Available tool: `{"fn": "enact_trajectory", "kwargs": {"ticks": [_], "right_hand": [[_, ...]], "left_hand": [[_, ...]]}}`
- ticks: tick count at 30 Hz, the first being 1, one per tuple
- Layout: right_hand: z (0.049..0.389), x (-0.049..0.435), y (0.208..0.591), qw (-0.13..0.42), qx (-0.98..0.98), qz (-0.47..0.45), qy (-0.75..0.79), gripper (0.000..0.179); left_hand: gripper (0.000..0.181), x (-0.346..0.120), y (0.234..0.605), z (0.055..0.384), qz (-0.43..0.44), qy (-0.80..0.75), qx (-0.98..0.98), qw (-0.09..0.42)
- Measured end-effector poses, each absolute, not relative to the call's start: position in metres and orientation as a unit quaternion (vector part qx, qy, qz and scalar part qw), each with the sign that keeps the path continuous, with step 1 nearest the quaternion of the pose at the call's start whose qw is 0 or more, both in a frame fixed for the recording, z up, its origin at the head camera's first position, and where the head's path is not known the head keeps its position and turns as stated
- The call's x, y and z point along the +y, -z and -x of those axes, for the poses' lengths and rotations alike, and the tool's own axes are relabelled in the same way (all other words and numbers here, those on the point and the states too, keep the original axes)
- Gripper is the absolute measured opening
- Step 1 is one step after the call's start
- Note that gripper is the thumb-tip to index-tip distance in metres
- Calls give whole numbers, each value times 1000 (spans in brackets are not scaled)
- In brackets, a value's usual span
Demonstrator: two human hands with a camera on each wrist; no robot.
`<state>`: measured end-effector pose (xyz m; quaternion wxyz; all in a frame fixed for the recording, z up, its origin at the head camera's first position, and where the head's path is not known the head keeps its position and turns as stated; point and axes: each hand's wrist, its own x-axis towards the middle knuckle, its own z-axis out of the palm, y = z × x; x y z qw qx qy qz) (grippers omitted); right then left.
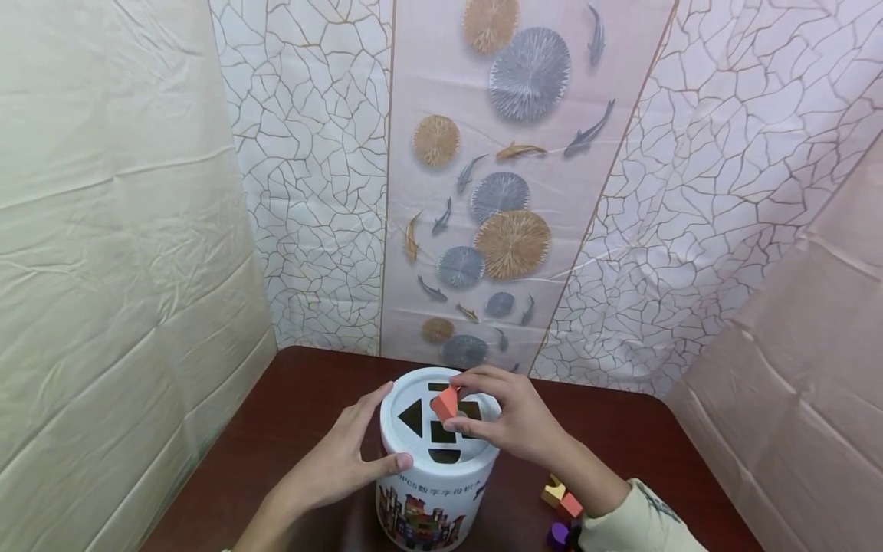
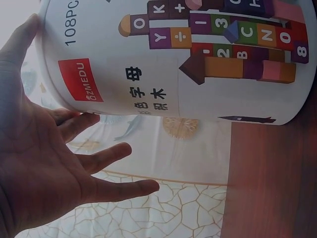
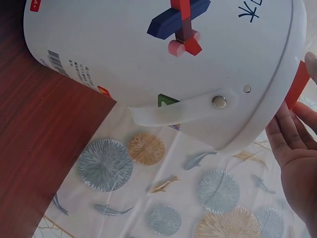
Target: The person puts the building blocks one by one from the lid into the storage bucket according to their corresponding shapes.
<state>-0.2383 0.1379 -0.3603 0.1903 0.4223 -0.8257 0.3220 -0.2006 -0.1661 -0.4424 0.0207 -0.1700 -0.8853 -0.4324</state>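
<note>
A white bucket [image 1: 431,491] printed with toy-block pictures stands upright on the table, and its lid [image 1: 422,443] has several shaped holes, one of them triangular. My right hand [image 1: 524,420] pinches an orange-red block [image 1: 445,404] between thumb and fingers just over the lid; whether the block touches the lid I cannot tell. Around the left side of the rim spreads my left hand [image 1: 341,460], thumb at the front and a finger farther back. In the left wrist view, the other fingers of this left hand [image 2: 54,163] stretch out straight, apart from the bucket wall.
Near my right forearm lie loose blocks: a yellow one [image 1: 553,492], a red one [image 1: 570,506] and a purple one [image 1: 558,535]. A white strap handle [image 3: 173,112] hangs on the bucket's side. Patterned cloth [image 1: 324,192] stands behind the dark red-brown table [image 1: 297,383].
</note>
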Motion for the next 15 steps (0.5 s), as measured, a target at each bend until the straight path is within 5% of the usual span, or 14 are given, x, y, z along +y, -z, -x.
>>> {"fn": "enact_trajectory", "kwargs": {"ticks": [15], "right_hand": [[244, 126, 361, 186, -816, -447, -315, 50]], "left_hand": [[112, -167, 443, 202, 172, 437, -883, 17]]}}
